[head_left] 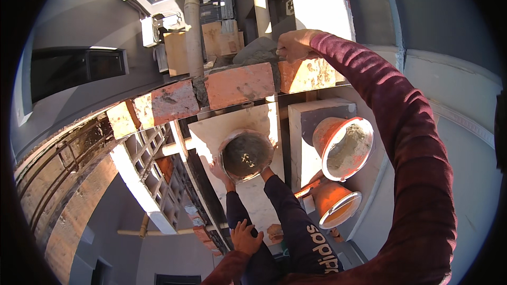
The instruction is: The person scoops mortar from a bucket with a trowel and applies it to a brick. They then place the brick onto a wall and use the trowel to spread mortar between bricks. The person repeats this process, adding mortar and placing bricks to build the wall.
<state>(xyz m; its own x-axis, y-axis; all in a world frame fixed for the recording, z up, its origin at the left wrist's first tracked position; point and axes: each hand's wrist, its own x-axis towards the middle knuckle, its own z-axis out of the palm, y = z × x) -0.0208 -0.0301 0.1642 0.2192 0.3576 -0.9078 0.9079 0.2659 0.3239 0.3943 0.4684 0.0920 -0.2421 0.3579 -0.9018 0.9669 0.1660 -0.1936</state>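
My right hand [296, 45] is closed at the top of a brick wall, its fingers shut on a trowel [257, 50]. The grey blade points left and lies by wet mortar behind the bricks; the handle is hidden in my fist. Just under this hand is an orange brick [306, 75]. To its left sits another brick [240, 85], with a dark mortar joint between them. My left hand [246, 238] rests on my left leg, fingers spread, holding nothing. Between my bare feet stands a round basin [246, 154] with dark grey mortar inside.
I stand on a pale board [261, 203]. To the right are an orange bucket [344, 148] coated with mortar and a second orange bucket [338, 206] tipped sideways. Upright bamboo poles [192, 21] rise beyond the wall. A white lattice block [145, 179] is at left.
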